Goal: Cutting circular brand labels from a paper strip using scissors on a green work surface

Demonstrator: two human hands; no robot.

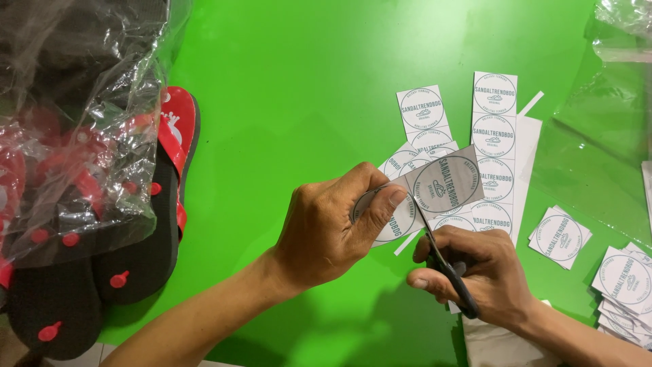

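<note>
Scissors (441, 261) in right hand (475, 275) cut label strip (435, 187) pinched by left hand (333, 228).

Bright green table (292, 81), pretty cluttered. Had black-and-red flip-flops (146, 224) on the left, half under crinkly clear plastic bags (75, 122). Held uncut strips of round-logo paper labels (494, 129) mid-right, small stacks of cut square labels (625, 285) far right, plus clear plastic sheeting (604, 129) top right.

Bare green table (292, 88) beyond sandals (146, 224)
</note>
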